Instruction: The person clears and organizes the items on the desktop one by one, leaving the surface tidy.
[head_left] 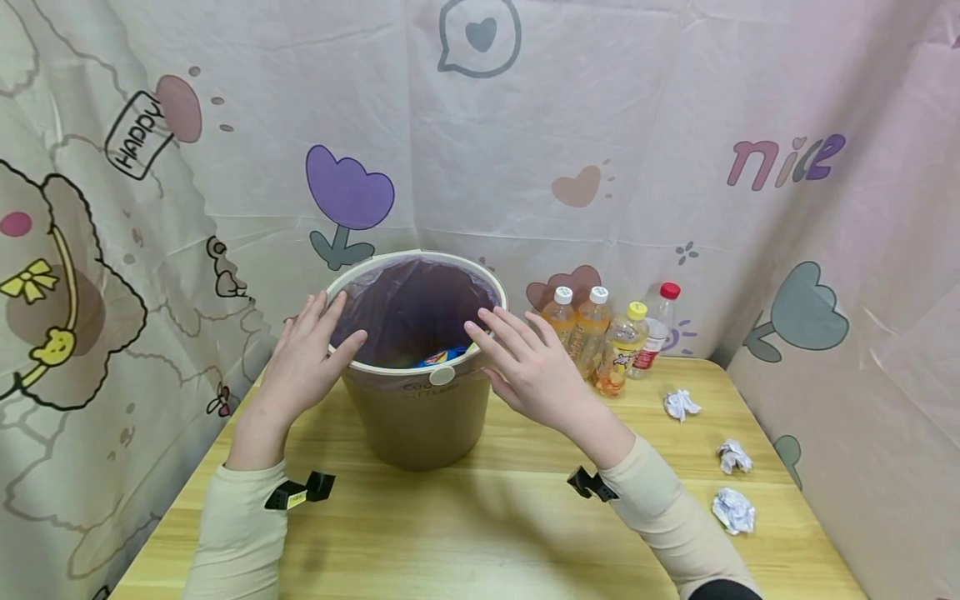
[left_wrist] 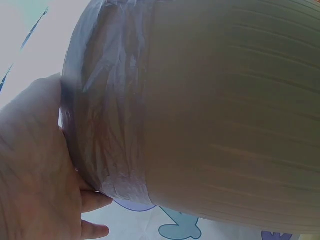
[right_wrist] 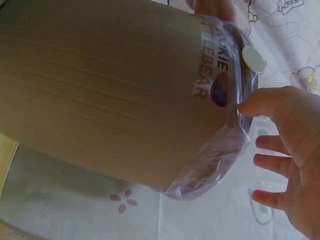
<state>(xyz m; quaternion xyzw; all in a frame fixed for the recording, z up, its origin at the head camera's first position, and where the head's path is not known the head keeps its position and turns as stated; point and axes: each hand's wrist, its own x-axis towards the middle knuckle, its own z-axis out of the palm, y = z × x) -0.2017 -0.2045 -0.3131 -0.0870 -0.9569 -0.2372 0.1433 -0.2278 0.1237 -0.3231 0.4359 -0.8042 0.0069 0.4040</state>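
A brown trash bin (head_left: 420, 421) with a cream rim stands on the table, lined with a translucent purple bag (head_left: 412, 296). Inside it, a blue-and-red packet (head_left: 442, 357) shows near the front wall. My left hand (head_left: 303, 358) is at the left side of the rim, fingers extended, thumb pointing inward. On the other side, my right hand (head_left: 532, 362) has its fingers spread by the right rim. The right wrist view shows that thumb (right_wrist: 262, 102) against the folded bag edge, other fingers apart from the bin. In the left wrist view the bin wall (left_wrist: 210, 110) hides some fingers.
Behind my right hand stand several plastic bottles (head_left: 621, 350), one with a red cap (head_left: 670, 290). Three crumpled paper balls (head_left: 681, 405) lie along the right side of the wooden table (head_left: 450, 542). A printed cloth backdrop (head_left: 487, 167) hangs behind.
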